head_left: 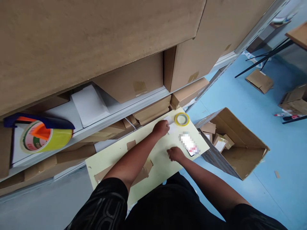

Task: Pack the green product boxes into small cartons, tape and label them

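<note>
My left hand (161, 128) is closed over a pale yellow board (155, 153), right at the edge of a white piece of paper (171, 124). Whether its fingers grip the paper is hidden. Closer to my body, my right hand (177, 154) has its fingers curled in; anything inside them is too small to make out. A roll of clear yellowish tape (188, 119) lies flat beyond the paper. To the right of my right hand rests a phone (189, 143), its screen blurred out. Flattened cardboard (143, 172) lies partly under my left forearm.
An open carton (249, 147) holding small boxes (219, 142) stands on the blue floor at right. Shelves with large cardboard boxes (187, 60) rise in front. A tape dispenser (39, 134) and a white paper stack (90, 105) sit on the left shelf.
</note>
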Demonstrator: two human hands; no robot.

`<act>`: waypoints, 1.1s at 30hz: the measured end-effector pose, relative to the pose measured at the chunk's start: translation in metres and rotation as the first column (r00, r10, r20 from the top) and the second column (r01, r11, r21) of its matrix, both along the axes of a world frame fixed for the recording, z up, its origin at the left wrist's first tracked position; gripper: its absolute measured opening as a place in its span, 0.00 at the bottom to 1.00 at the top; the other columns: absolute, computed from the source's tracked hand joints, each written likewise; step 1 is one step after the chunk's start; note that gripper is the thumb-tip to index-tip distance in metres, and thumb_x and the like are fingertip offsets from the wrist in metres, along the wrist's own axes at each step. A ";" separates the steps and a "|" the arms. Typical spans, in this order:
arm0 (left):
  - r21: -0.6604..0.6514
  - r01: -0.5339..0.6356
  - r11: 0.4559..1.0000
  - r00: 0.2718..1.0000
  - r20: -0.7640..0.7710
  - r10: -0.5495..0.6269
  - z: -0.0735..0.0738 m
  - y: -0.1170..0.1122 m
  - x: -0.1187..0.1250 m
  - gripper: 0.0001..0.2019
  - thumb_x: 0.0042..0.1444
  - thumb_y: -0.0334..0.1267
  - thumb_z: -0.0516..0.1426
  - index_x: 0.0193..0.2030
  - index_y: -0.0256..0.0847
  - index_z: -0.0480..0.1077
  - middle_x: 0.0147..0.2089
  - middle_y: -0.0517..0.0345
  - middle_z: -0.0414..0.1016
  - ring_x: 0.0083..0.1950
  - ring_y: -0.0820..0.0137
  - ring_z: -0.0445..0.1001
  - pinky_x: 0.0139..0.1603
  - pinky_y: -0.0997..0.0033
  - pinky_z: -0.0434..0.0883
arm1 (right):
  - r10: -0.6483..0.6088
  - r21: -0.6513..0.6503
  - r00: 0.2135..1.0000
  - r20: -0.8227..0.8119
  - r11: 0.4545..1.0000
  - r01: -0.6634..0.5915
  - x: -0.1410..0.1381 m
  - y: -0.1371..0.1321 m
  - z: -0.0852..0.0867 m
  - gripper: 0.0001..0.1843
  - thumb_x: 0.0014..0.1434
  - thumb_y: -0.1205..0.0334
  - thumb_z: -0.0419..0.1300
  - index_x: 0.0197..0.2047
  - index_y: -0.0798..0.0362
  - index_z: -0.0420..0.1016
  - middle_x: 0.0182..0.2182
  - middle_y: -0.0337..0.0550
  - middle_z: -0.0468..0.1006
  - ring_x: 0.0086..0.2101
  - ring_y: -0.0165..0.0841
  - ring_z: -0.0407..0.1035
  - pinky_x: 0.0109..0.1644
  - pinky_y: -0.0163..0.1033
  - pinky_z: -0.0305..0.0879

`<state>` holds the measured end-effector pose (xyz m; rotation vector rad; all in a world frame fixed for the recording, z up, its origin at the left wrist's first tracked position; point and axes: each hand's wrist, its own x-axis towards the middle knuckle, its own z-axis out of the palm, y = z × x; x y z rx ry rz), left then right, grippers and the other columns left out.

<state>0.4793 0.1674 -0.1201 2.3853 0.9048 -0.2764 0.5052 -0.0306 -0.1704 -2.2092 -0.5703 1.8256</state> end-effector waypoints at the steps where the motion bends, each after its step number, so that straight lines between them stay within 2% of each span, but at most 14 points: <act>1: -0.012 -0.060 0.998 0.998 0.024 0.061 0.002 0.007 0.000 0.06 0.61 0.35 0.57 0.44 0.41 0.74 0.43 0.52 0.78 0.44 0.64 0.75 0.45 0.67 0.68 | -0.009 0.068 0.995 0.096 0.998 0.003 0.005 0.005 0.004 0.20 0.71 0.49 0.51 0.39 0.54 0.76 0.37 0.51 0.83 0.35 0.36 0.77 0.37 0.36 0.67; 3: -0.059 -0.193 0.979 0.977 0.078 0.197 0.003 0.020 -0.002 0.10 0.58 0.32 0.59 0.47 0.41 0.73 0.41 0.55 0.79 0.42 0.65 0.75 0.43 0.69 0.66 | -0.011 0.244 0.935 0.354 0.966 -0.081 0.016 0.021 0.011 0.17 0.71 0.53 0.50 0.43 0.52 0.77 0.43 0.50 0.81 0.43 0.38 0.74 0.44 0.38 0.66; 5: -0.099 -0.276 0.956 0.952 0.106 0.286 0.003 0.030 -0.004 0.11 0.57 0.32 0.59 0.47 0.41 0.73 0.41 0.56 0.80 0.41 0.67 0.74 0.41 0.70 0.65 | -0.010 0.375 0.797 0.604 0.885 -0.274 0.029 0.043 0.015 0.15 0.69 0.59 0.51 0.47 0.53 0.78 0.47 0.52 0.78 0.48 0.41 0.70 0.51 0.41 0.64; 7: -0.098 -0.302 0.948 0.945 0.102 0.311 0.002 0.037 -0.006 0.07 0.59 0.36 0.58 0.43 0.40 0.74 0.39 0.56 0.80 0.39 0.67 0.74 0.40 0.71 0.64 | -0.003 0.380 0.670 0.743 0.825 -0.418 0.040 0.068 0.016 0.17 0.66 0.63 0.52 0.53 0.56 0.76 0.55 0.56 0.73 0.53 0.44 0.66 0.56 0.44 0.62; 9: -0.062 -0.311 0.948 0.945 0.091 0.315 0.000 0.042 -0.009 0.09 0.63 0.41 0.56 0.39 0.40 0.75 0.37 0.55 0.80 0.38 0.67 0.73 0.40 0.71 0.64 | 0.022 0.325 0.601 0.799 0.825 -0.462 0.047 0.092 0.013 0.24 0.64 0.65 0.53 0.62 0.59 0.71 0.61 0.60 0.67 0.56 0.48 0.61 0.57 0.48 0.61; 11: -0.030 -0.331 0.943 0.939 0.087 0.333 -0.003 0.045 -0.011 0.13 0.65 0.45 0.54 0.38 0.39 0.76 0.37 0.53 0.80 0.37 0.67 0.73 0.39 0.71 0.63 | 0.065 0.266 0.580 0.812 0.843 -0.467 0.050 0.110 0.008 0.32 0.63 0.65 0.54 0.69 0.62 0.62 0.63 0.63 0.64 0.56 0.50 0.59 0.56 0.50 0.61; 13: -0.014 -0.351 0.936 0.933 0.074 0.351 -0.006 0.047 -0.013 0.15 0.66 0.46 0.53 0.40 0.39 0.76 0.39 0.52 0.81 0.38 0.67 0.74 0.39 0.71 0.63 | 0.110 0.228 0.575 0.811 0.845 -0.483 0.050 0.120 0.002 0.36 0.62 0.63 0.54 0.72 0.64 0.57 0.62 0.65 0.64 0.55 0.51 0.59 0.55 0.51 0.61; 18: 0.047 -0.384 0.922 0.921 -0.050 0.386 -0.013 0.054 -0.022 0.16 0.66 0.45 0.52 0.44 0.40 0.78 0.43 0.47 0.83 0.44 0.62 0.77 0.43 0.69 0.66 | 0.137 0.202 0.540 0.830 0.829 -0.521 0.046 0.125 -0.012 0.36 0.63 0.62 0.54 0.72 0.64 0.58 0.61 0.65 0.65 0.54 0.51 0.58 0.54 0.52 0.59; 24: 0.178 -0.405 0.897 0.865 -0.242 0.439 -0.013 0.071 -0.046 0.16 0.66 0.42 0.52 0.48 0.36 0.78 0.49 0.35 0.81 0.51 0.50 0.79 0.50 0.58 0.70 | 0.113 0.221 0.518 0.848 0.812 -0.540 0.046 0.124 -0.019 0.36 0.63 0.61 0.53 0.72 0.68 0.58 0.63 0.66 0.64 0.54 0.52 0.57 0.55 0.54 0.58; 28: 0.205 -0.374 0.904 0.853 -0.306 0.423 0.000 0.074 -0.061 0.15 0.65 0.40 0.52 0.47 0.34 0.77 0.49 0.32 0.80 0.52 0.48 0.79 0.51 0.56 0.71 | 0.093 0.232 0.505 0.858 0.807 -0.543 0.043 0.121 -0.022 0.37 0.64 0.59 0.52 0.72 0.70 0.57 0.62 0.67 0.65 0.53 0.52 0.57 0.56 0.54 0.57; 33: 0.318 -0.329 0.889 0.866 -0.274 0.418 0.038 0.069 -0.093 0.16 0.66 0.42 0.50 0.49 0.37 0.75 0.46 0.36 0.81 0.49 0.50 0.80 0.48 0.58 0.71 | 0.110 0.219 0.502 0.858 0.805 -0.551 0.039 0.121 -0.022 0.38 0.66 0.58 0.51 0.74 0.70 0.54 0.65 0.69 0.61 0.56 0.53 0.56 0.57 0.54 0.56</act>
